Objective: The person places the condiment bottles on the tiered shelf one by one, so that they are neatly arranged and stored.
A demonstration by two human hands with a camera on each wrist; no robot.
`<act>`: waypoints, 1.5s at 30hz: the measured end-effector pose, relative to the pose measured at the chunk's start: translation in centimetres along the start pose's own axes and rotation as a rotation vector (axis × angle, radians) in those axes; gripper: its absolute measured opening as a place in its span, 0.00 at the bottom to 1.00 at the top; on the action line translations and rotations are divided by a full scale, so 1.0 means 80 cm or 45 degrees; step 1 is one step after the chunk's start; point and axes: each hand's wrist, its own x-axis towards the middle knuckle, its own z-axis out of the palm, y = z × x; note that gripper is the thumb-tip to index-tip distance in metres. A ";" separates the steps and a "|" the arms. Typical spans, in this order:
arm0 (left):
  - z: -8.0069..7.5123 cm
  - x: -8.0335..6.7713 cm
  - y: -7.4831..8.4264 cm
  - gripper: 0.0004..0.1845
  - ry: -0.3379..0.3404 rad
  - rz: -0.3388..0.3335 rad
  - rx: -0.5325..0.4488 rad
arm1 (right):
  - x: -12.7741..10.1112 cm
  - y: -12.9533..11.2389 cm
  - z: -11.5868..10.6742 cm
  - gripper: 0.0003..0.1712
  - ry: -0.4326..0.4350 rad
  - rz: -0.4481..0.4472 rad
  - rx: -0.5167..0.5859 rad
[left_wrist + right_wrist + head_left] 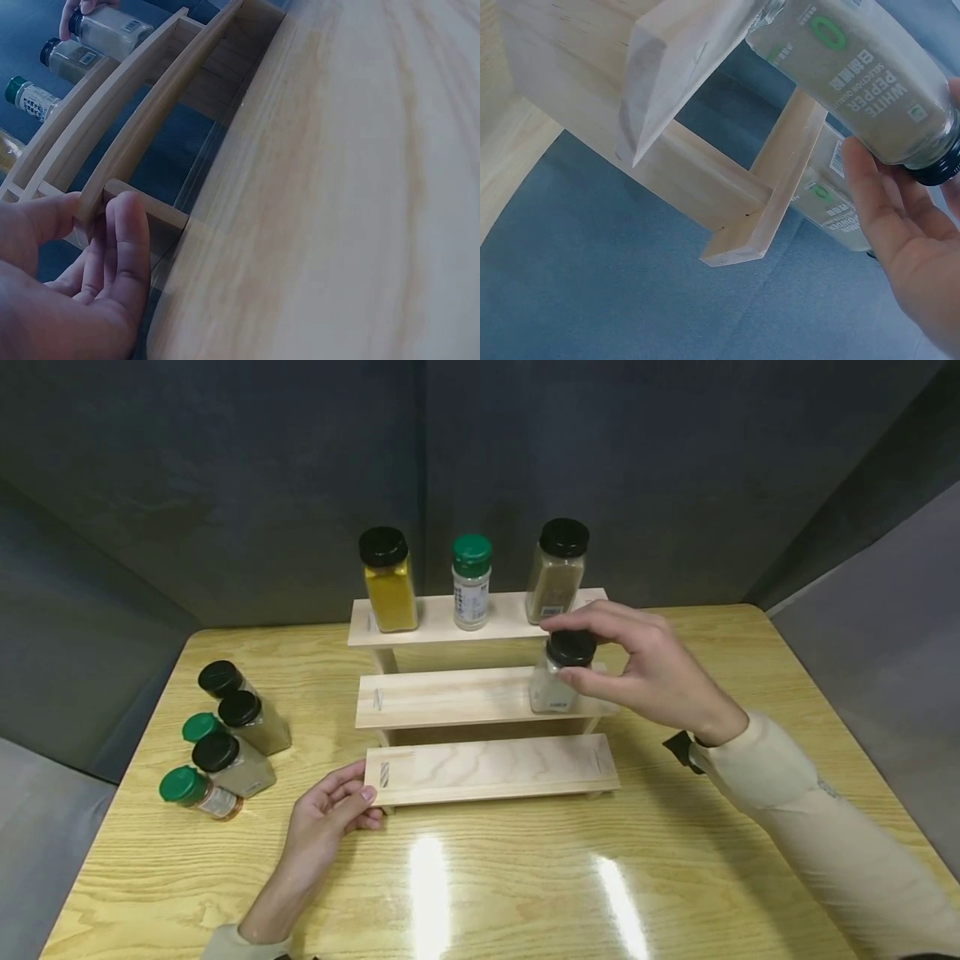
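Observation:
A three-step wooden spice rack (487, 772) stands on the table. My right hand (648, 664) holds a white pepper jar (550, 690) by its black lid at the right end of the middle step. In the right wrist view the jar's label (877, 90) reads WHITE PEPPER; whether its base touches the step I cannot tell. My left hand (318, 818) grips the left end of the bottom step, thumb on top and fingers beneath, as the left wrist view also shows. On the top step stand a yellow spice jar (392, 597), a green-capped shaker (472, 593) and a black-capped jar (555, 581).
At the left of the table (525, 893) several jars are grouped: black-lidded ones (243, 768) and green-capped ones (217, 802). Dark grey partition panels (285, 485) rise behind the table and at both sides.

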 end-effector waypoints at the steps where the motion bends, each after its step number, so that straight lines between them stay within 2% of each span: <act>1: 0.000 0.000 0.000 0.25 0.001 0.000 -0.001 | 0.000 0.000 0.000 0.32 0.001 0.000 -0.002; 24: 0.000 0.003 0.001 0.26 -0.029 0.009 -0.014 | 0.002 0.004 0.001 0.32 0.003 0.038 0.010; 39: -0.001 0.003 -0.001 0.26 -0.023 0.002 -0.013 | -0.001 0.008 0.004 0.36 -0.023 0.164 0.089; 42: -0.002 0.002 -0.001 0.26 -0.017 -0.007 -0.013 | -0.004 0.008 0.005 0.37 -0.001 0.190 0.114; 45: -0.002 0.001 -0.001 0.26 -0.012 -0.013 -0.014 | -0.008 0.006 0.004 0.38 0.075 0.181 0.173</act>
